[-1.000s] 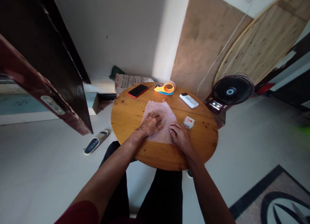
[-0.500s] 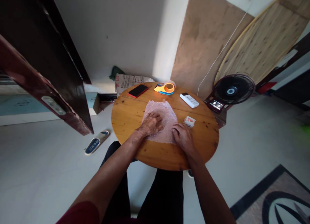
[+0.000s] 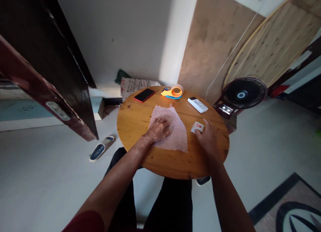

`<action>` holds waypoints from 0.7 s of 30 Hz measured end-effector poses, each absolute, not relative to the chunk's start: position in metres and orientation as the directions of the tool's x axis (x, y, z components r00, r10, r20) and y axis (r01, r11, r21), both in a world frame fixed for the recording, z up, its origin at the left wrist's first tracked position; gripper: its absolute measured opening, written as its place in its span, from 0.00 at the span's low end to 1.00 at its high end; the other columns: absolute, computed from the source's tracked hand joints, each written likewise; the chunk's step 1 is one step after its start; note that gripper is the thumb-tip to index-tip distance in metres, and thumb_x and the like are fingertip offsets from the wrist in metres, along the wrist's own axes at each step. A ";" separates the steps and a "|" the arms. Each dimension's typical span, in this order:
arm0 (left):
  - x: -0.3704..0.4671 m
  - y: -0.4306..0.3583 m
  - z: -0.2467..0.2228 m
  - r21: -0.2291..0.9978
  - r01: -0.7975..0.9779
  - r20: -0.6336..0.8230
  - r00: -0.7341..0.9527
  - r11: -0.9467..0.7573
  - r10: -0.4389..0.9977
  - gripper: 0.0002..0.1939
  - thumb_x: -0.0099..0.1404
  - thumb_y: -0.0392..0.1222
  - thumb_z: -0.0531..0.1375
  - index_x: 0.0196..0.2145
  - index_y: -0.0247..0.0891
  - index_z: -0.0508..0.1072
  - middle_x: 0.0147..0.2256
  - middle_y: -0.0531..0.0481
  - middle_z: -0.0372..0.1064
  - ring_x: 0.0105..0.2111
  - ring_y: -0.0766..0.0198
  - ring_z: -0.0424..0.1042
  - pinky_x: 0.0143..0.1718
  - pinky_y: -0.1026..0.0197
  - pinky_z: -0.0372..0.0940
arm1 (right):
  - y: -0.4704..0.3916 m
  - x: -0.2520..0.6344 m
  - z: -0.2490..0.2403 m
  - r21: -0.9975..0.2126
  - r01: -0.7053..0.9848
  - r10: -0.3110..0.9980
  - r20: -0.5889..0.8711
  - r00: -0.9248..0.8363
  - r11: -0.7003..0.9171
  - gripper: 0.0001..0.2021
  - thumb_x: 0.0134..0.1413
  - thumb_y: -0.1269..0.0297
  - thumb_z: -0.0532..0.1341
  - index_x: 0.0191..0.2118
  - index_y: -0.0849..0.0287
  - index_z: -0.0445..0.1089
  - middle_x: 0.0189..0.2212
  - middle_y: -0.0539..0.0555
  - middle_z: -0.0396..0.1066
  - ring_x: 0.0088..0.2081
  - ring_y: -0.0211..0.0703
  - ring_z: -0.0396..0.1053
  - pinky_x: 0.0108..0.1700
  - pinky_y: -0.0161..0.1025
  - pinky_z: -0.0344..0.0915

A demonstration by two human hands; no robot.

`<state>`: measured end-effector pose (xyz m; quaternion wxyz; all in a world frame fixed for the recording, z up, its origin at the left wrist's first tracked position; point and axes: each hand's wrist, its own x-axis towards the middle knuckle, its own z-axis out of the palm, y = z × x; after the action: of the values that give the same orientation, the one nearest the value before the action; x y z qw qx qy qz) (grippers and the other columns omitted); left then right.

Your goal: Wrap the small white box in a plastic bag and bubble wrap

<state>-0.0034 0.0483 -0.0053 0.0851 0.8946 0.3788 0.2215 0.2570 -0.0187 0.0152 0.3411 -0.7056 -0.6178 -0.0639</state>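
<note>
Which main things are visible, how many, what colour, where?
Bubble wrap: 1, pinkish, tabletop
Small box: 1, white, tabletop right
Phone: 1, black, red-edged, tabletop left
Tape dispenser: 1, orange, tabletop back
Handheld device: 1, white, tabletop back right
Table: 1, brown, centre
Sack: 1, whitish, behind table
Fan: 1, black, right
Round board: 1, tan, upper right
Door: 1, dark, left
Slippers: 2, dark, white-rimmed, floor
Sleeve: 1, maroon, lower left
Left hand: 1, on bubble wrap
Right hand: 1, at small box

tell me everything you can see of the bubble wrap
The bubble wrap is a pale pinkish, dimpled sheet, apparently plastic. It lies on the round wooden table, its near right corner pointed. The left hand rests on its left part; whether anything lies beneath the sheet can't be told.
</note>
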 end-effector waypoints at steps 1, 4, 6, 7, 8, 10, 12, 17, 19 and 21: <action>-0.003 0.048 -0.005 0.319 0.639 0.328 0.619 -0.700 0.714 0.17 0.64 0.49 0.58 0.47 0.39 0.72 0.54 0.42 0.66 0.55 0.51 0.63 0.58 0.46 0.55 | -0.017 0.262 0.011 -0.427 0.904 0.843 0.483 0.236 -0.009 0.30 0.50 0.59 0.60 0.59 0.65 0.60 0.57 0.67 0.63 0.58 0.60 0.60 0.59 0.58 0.55; -0.003 0.048 -0.004 0.327 0.645 0.310 0.618 -0.691 0.723 0.17 0.64 0.50 0.57 0.47 0.40 0.72 0.53 0.43 0.66 0.55 0.51 0.63 0.58 0.46 0.55 | -0.013 0.268 -0.001 -0.485 0.874 0.885 0.400 0.238 -0.015 0.34 0.49 0.55 0.61 0.61 0.64 0.59 0.56 0.67 0.64 0.55 0.60 0.63 0.58 0.57 0.58; -0.003 0.048 -0.004 0.332 0.645 0.304 0.618 -0.689 0.725 0.17 0.64 0.49 0.58 0.47 0.41 0.72 0.53 0.43 0.66 0.55 0.50 0.62 0.58 0.45 0.55 | -0.013 0.266 -0.006 -0.506 0.862 0.899 0.371 0.232 -0.013 0.35 0.48 0.54 0.62 0.62 0.64 0.57 0.57 0.67 0.64 0.56 0.60 0.63 0.58 0.58 0.58; -0.003 0.048 -0.003 0.336 0.641 0.307 0.618 -0.690 0.724 0.17 0.64 0.49 0.58 0.47 0.41 0.72 0.54 0.43 0.66 0.55 0.50 0.62 0.58 0.45 0.55 | -0.014 0.265 -0.007 -0.515 0.857 0.899 0.371 0.232 -0.009 0.35 0.49 0.55 0.61 0.62 0.63 0.57 0.57 0.67 0.64 0.56 0.60 0.63 0.58 0.58 0.57; -0.003 0.048 -0.004 0.339 0.637 0.312 0.618 -0.692 0.722 0.17 0.64 0.49 0.57 0.47 0.41 0.72 0.54 0.43 0.66 0.56 0.50 0.62 0.59 0.45 0.55 | -0.014 0.264 -0.008 -0.525 0.851 0.894 0.380 0.238 -0.003 0.34 0.49 0.55 0.61 0.62 0.63 0.58 0.57 0.67 0.64 0.57 0.60 0.63 0.59 0.58 0.57; -0.004 0.048 -0.004 0.348 0.634 0.319 0.613 -0.691 0.723 0.16 0.64 0.49 0.57 0.48 0.42 0.72 0.54 0.43 0.66 0.56 0.50 0.62 0.59 0.45 0.55 | -0.014 0.263 -0.009 -0.554 0.832 0.874 0.408 0.263 0.009 0.32 0.49 0.57 0.61 0.60 0.62 0.60 0.56 0.66 0.65 0.56 0.59 0.64 0.59 0.58 0.58; -0.004 0.048 -0.005 0.353 0.633 0.322 0.609 -0.689 0.725 0.17 0.64 0.49 0.57 0.48 0.43 0.72 0.54 0.43 0.66 0.56 0.50 0.62 0.59 0.44 0.54 | -0.015 0.264 -0.008 -0.610 0.792 0.857 0.415 0.306 0.013 0.30 0.48 0.57 0.61 0.58 0.61 0.62 0.53 0.64 0.68 0.52 0.57 0.67 0.56 0.57 0.61; -0.003 0.047 -0.006 0.331 0.639 0.329 0.612 -0.695 0.719 0.19 0.65 0.50 0.56 0.50 0.40 0.71 0.54 0.42 0.66 0.56 0.51 0.62 0.60 0.44 0.54 | -0.022 0.261 0.007 -0.799 0.601 0.852 0.336 0.401 0.032 0.25 0.46 0.54 0.64 0.50 0.60 0.68 0.43 0.60 0.74 0.41 0.53 0.72 0.47 0.53 0.68; -0.003 0.047 -0.005 0.323 0.645 0.327 0.611 -0.692 0.721 0.19 0.64 0.50 0.57 0.50 0.40 0.71 0.54 0.43 0.66 0.55 0.51 0.63 0.60 0.45 0.54 | -0.028 0.253 0.022 -0.849 0.521 0.842 0.343 0.416 0.089 0.23 0.47 0.55 0.64 0.49 0.60 0.69 0.43 0.59 0.74 0.42 0.51 0.72 0.48 0.51 0.68; -0.003 0.047 -0.004 0.323 0.643 0.326 0.613 -0.694 0.720 0.18 0.64 0.49 0.57 0.49 0.40 0.71 0.54 0.43 0.66 0.55 0.51 0.62 0.59 0.45 0.54 | -0.035 0.241 0.043 -0.884 0.444 0.853 0.340 0.396 0.147 0.22 0.48 0.56 0.65 0.49 0.60 0.69 0.45 0.58 0.74 0.44 0.51 0.72 0.49 0.50 0.67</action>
<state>-0.0030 0.0467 -0.0043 0.0870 0.8938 0.3813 0.2194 0.2408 -0.0351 0.0426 0.5529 -0.6263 -0.5176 0.1851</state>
